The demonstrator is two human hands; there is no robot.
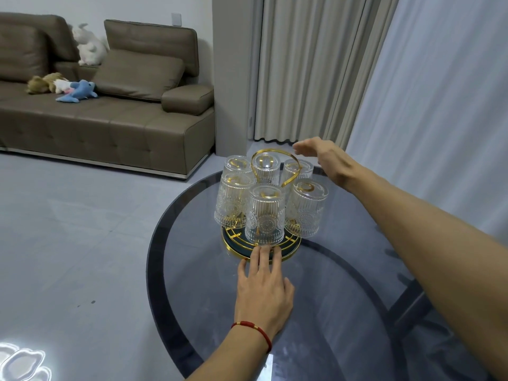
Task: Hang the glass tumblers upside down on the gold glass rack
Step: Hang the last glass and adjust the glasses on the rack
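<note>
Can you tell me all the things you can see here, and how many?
glass tumblers: six, clear, upside down on the rack
gold glass rack: one, gold, on the table
table: one, round dark glass
sofa: one, brown, back left
soft toys: about four, white, blue, tan, on the sofa
curtains: pale, behind the table
bracelet: one, red, left wrist
left hand: flat, fingertips on the rack's base
right hand: open, beyond the rack

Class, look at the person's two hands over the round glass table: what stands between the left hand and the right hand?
In the head view, the gold glass rack with six upturned tumblers stands between the left hand and the right hand.
</note>
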